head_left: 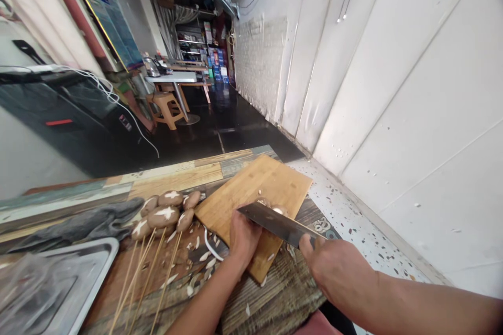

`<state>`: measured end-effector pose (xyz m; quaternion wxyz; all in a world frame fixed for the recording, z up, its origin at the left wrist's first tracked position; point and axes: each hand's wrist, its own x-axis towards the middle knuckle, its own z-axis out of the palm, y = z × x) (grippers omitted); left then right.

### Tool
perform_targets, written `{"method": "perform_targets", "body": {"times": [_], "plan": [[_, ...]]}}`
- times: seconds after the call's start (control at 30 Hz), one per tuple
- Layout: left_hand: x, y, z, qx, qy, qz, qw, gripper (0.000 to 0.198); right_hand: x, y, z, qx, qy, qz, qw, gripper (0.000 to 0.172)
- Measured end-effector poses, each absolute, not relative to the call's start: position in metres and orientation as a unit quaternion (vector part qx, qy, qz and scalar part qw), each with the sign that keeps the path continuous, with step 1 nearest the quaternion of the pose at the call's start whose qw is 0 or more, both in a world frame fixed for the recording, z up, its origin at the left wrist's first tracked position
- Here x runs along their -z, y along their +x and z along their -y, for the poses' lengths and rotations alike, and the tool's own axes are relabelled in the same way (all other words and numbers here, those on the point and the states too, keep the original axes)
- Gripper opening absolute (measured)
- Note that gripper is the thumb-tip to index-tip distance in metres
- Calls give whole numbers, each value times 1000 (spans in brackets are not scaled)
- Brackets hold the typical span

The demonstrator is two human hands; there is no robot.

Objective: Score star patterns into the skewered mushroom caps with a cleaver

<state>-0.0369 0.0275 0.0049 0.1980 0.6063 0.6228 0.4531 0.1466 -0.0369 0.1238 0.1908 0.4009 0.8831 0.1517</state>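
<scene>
My right hand (340,264) is closed around the handle of a cleaver (275,222), its dark blade slanting up and left over a wooden cutting board (236,183). Beside the blade's tip, my left hand (244,235) is curled on the board. The blade covers its fingertips, so what they hold cannot be made out. Just beyond the blade lies a mushroom (280,210), partly hidden, with a small brown piece near it. Left of the board are several brown mushrooms (163,215) with pale star cuts in their caps; thin wooden skewers (145,267) run from them toward me.
Pale trimmings (204,256) litter the patterned tabletop (176,180). At the left sit a metal tray (98,272) with clear plastic in it and a dark grey cloth (82,225). A white wall (373,89) rises on the right. Farther off stand a stool (167,107) and a table (176,77).
</scene>
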Motion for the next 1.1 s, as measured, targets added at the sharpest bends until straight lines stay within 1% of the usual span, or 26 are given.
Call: {"method": "perform_targets", "body": {"times": [0.07,0.17,0.33,0.37,0.47,0.53,0.6,0.63,0.67,0.7,0.77,0.87,0.97,1.03,1.1], "plan": [[-8,-36,-27,-446,593,-633,221,19,-127,140,35,-127,407,-881,206,39],[-11,-35,-26,-441,584,-639,236,18,-128,128,30,-106,402,-885,208,36],[-13,-35,-26,-446,586,-636,231,16,-125,113,24,-99,412,-884,198,45],[-12,-35,-27,-443,586,-638,231,15,-127,112,24,-96,411,-884,200,44],[-8,-34,-28,-430,588,-646,229,14,-138,119,28,-85,404,-885,216,35],[-4,-33,-29,-420,589,-656,213,13,-149,131,31,-86,404,-888,204,32],[0,-32,-30,-410,590,-671,185,16,-160,147,32,-90,417,-891,154,28],[0,-32,-31,-403,591,-676,175,19,-164,156,31,-85,430,-891,116,22],[0,-32,-32,-397,593,-680,168,23,-168,165,31,-65,445,-890,72,15],[-1,-34,-33,-392,595,-683,161,26,-170,173,31,-33,463,-885,27,14],[-6,-38,-38,-377,601,-687,158,33,-171,189,32,64,501,-862,-49,23],[-14,-45,-49,-352,605,-694,167,39,-161,206,36,223,556,-794,-101,30],[-20,-48,-61,-331,616,-687,200,30,-145,216,43,349,593,-712,-141,35],[-24,-48,-67,-317,618,-685,217,22,-134,219,48,402,607,-665,-167,34],[-30,-49,-68,-311,612,-694,216,20,-126,221,52,434,619,-627,-188,34]]}}
